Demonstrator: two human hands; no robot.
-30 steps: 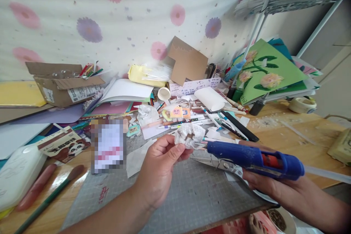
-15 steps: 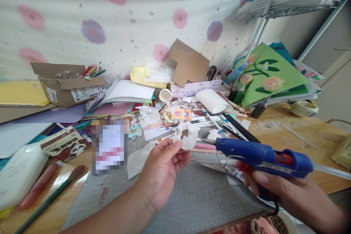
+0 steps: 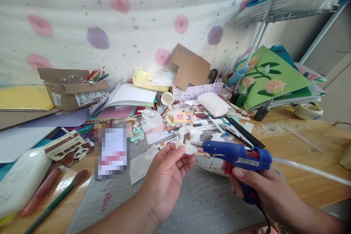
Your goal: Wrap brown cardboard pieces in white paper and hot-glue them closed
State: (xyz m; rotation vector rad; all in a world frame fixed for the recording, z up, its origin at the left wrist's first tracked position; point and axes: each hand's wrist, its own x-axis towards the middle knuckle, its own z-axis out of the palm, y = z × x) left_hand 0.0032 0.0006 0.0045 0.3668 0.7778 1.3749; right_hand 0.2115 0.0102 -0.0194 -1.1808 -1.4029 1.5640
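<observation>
My left hand (image 3: 167, 179) pinches a small crumpled white paper ring (image 3: 186, 139) between thumb and fingers, held above the grey cutting mat (image 3: 197, 201). My right hand (image 3: 259, 186) grips a blue hot glue gun (image 3: 237, 153) by its handle, a clear glue stick (image 3: 309, 171) trailing out behind it. The gun's metal nozzle points left and touches the paper ring's lower right edge. A pair of scissors (image 3: 211, 171) lies on the mat, partly hidden under the gun.
Pens, paper scraps and stickers (image 3: 181, 117) clutter the table behind the mat. A cardboard box (image 3: 72, 87) sits back left, a green flower card (image 3: 270, 78) and tape roll (image 3: 308, 110) to the right. A brush (image 3: 55, 199) and white case (image 3: 19, 181) lie at the left.
The glue gun has swung in to the left and lifted, so its nozzle now meets the paper ring. My left hand turned the ring and lowered it slightly.
</observation>
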